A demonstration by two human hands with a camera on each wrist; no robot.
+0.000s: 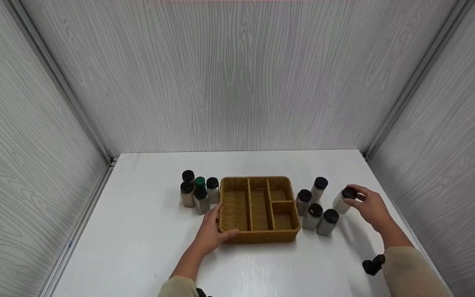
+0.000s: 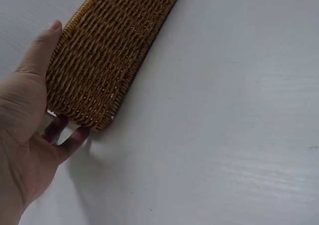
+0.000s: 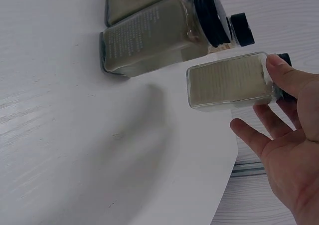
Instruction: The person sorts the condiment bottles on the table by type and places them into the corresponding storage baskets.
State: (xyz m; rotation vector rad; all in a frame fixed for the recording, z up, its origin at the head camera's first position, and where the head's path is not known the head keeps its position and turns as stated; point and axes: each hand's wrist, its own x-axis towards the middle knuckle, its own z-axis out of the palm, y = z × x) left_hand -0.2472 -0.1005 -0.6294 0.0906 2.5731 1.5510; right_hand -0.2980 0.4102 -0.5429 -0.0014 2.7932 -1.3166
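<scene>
My left hand [image 1: 210,233] grips the near left corner of a brown wicker basket [image 1: 266,236], which has several compartments with nothing in them. In the left wrist view the thumb lies along the basket's [image 2: 94,60] rim and the fingers bend round its corner. On the right side, my right hand [image 1: 371,208] pinches a clear glass spice jar [image 1: 340,205] near its black cap. Pale contents show through that jar [image 3: 229,82] in the right wrist view, where it is tilted; whether its base touches the table cannot be told.
Several black-capped jars [image 1: 327,225] stand right of the basket. Left of it is another cluster of jars [image 1: 201,204], one with a green cap [image 1: 199,181]. Wood-grain panels [image 1: 237,82] enclose the white table [image 1: 146,247] at the back and sides.
</scene>
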